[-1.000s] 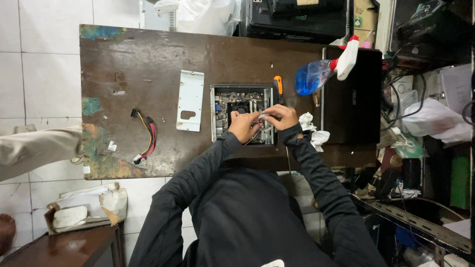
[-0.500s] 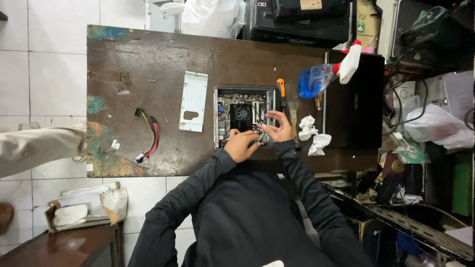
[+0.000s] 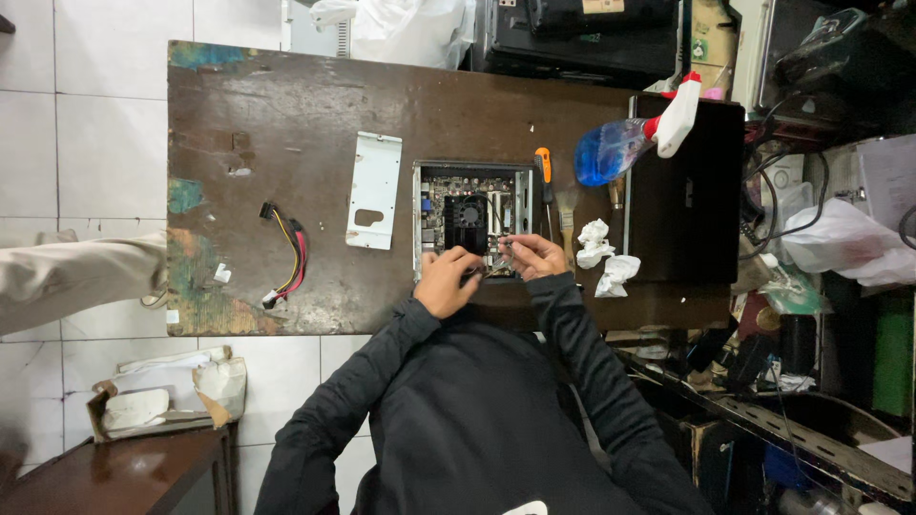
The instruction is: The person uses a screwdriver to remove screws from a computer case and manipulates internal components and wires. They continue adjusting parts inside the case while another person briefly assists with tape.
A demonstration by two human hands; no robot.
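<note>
Left hand (image 3: 446,279) rests curled on the open computer (image 3: 474,217). Right hand (image 3: 534,256) pinches a small metal part (image 3: 503,253) above it.

A brown cardboard box (image 3: 711,38) stands at 1 o'clock, beyond the surface's far edge. A torn, open cardboard box (image 3: 205,396) with white contents sits at 8 o'clock on the floor. No screens or signs are visible.
</note>
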